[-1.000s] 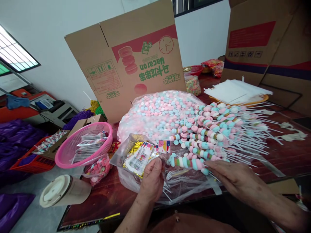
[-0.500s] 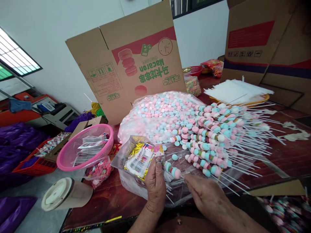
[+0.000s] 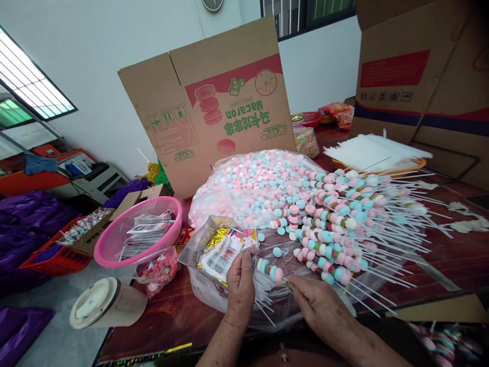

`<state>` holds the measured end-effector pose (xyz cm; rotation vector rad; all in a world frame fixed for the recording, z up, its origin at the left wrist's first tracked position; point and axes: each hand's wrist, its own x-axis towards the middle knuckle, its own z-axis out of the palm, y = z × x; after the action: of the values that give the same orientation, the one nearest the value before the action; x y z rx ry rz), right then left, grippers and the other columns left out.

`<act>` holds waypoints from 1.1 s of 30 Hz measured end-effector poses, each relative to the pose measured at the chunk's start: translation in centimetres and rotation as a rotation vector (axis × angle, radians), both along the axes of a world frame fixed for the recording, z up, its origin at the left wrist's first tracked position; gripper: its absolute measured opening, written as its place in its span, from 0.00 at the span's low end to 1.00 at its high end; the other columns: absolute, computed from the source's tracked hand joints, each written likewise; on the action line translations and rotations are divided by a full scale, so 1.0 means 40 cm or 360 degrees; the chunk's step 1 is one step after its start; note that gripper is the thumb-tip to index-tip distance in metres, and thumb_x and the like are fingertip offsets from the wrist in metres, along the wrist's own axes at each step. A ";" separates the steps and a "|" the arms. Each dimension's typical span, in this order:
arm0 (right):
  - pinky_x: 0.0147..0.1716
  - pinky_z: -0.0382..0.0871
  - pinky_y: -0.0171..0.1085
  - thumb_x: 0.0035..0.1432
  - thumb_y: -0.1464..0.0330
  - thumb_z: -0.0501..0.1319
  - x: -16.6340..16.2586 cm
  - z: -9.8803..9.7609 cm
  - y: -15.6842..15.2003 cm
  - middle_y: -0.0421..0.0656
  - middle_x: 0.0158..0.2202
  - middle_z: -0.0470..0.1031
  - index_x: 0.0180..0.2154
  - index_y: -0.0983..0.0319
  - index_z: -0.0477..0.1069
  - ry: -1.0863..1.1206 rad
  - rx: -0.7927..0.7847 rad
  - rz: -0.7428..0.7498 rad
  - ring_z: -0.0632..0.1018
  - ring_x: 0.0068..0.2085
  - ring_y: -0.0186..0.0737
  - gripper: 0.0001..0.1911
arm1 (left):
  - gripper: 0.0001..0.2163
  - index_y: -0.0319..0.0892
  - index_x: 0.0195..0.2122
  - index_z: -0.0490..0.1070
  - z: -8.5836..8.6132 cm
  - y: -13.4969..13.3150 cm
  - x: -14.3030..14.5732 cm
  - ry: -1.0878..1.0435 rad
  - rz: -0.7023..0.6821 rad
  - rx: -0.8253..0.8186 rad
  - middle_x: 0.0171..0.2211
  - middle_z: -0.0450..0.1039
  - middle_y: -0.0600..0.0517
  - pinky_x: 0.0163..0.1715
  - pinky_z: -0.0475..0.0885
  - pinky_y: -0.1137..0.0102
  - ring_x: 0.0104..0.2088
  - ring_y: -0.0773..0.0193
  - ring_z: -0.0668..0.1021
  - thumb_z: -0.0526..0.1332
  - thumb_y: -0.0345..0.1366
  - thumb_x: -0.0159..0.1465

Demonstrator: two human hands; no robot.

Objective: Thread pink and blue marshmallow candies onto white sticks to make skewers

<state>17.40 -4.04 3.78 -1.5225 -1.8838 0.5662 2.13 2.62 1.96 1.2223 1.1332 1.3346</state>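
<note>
My left hand [image 3: 240, 285] is closed on a small clear wrapper with a colourful header [image 3: 244, 242], at the mouth of a plastic bag of such wrappers [image 3: 214, 244]. My right hand [image 3: 319, 303] pinches the white stick of a candy skewer [image 3: 269, 270], whose pink, blue and white candies point into the wrapper. A large pile of finished candy skewers [image 3: 344, 219] lies just beyond, sticks pointing right. Behind it sits a big clear bag of loose pink and blue candies [image 3: 252, 183].
A pink basket of wrappers [image 3: 126, 239] and a lidded paper cup [image 3: 105, 306] are at the left. An open carton [image 3: 214, 107] stands behind the candy, another carton [image 3: 420, 76] at the right. A tray of white sheets [image 3: 376, 150] lies far right on the red-brown table [image 3: 466, 244].
My right hand drew one skewer out of the pile and brought it left toward the wrapper in my left hand. The left hand stayed at the wrapper bag.
</note>
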 end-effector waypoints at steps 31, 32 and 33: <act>0.29 0.61 0.38 0.57 0.74 0.50 0.308 0.138 -0.046 0.41 0.27 0.75 0.44 0.53 0.69 -0.0777 0.0715 0.0206 0.73 0.28 0.40 0.17 | 0.14 0.51 0.47 0.69 0.199 0.075 -0.131 0.1574 -0.1199 0.0991 0.45 0.75 0.50 0.59 0.47 0.56 0.47 0.61 0.73 0.52 0.33 0.63; 0.29 0.61 0.38 0.56 0.74 0.50 0.308 0.140 -0.047 0.41 0.26 0.74 0.44 0.53 0.70 -0.0787 0.0683 0.0230 0.73 0.27 0.40 0.17 | 0.14 0.51 0.47 0.70 0.200 0.076 -0.128 0.1568 -0.1186 0.0976 0.44 0.75 0.50 0.59 0.47 0.57 0.47 0.61 0.73 0.52 0.33 0.63; 0.28 0.61 0.37 0.57 0.74 0.50 0.307 0.141 -0.047 0.41 0.26 0.74 0.43 0.54 0.70 -0.0788 0.0656 0.0255 0.73 0.27 0.39 0.17 | 0.14 0.50 0.47 0.70 0.201 0.076 -0.123 0.1581 -0.1176 0.0964 0.44 0.75 0.50 0.58 0.47 0.57 0.47 0.62 0.73 0.51 0.34 0.63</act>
<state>29.67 -5.94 9.43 -1.3177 -2.3263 -0.1567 -2.79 5.66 9.99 2.5953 0.7130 0.4409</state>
